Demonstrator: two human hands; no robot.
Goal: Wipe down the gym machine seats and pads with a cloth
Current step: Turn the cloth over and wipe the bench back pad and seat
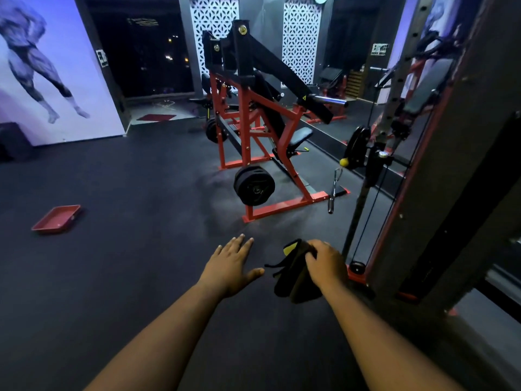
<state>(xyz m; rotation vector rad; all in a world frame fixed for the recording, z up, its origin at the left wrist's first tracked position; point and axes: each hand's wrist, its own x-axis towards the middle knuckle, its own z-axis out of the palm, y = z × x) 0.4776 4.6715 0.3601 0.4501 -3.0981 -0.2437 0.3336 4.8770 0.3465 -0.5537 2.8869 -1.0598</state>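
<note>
My right hand (325, 263) grips a dark folded cloth (293, 273) with a yellow corner, held out in front of me above the floor. My left hand (232, 265) is stretched forward beside it, fingers straight and spread, holding nothing. Ahead stands a red and black plate-loaded machine (251, 122). Its black seat (301, 135) and its back pad (272, 108) face right, well beyond both hands.
A black weight plate (253, 186) hangs on the machine's near side. A cable tower (439, 153) with a hanging bar handle (334, 190) stands close on the right. A red tray (56, 218) lies on the dark rubber floor at left. Mirrors line the far wall.
</note>
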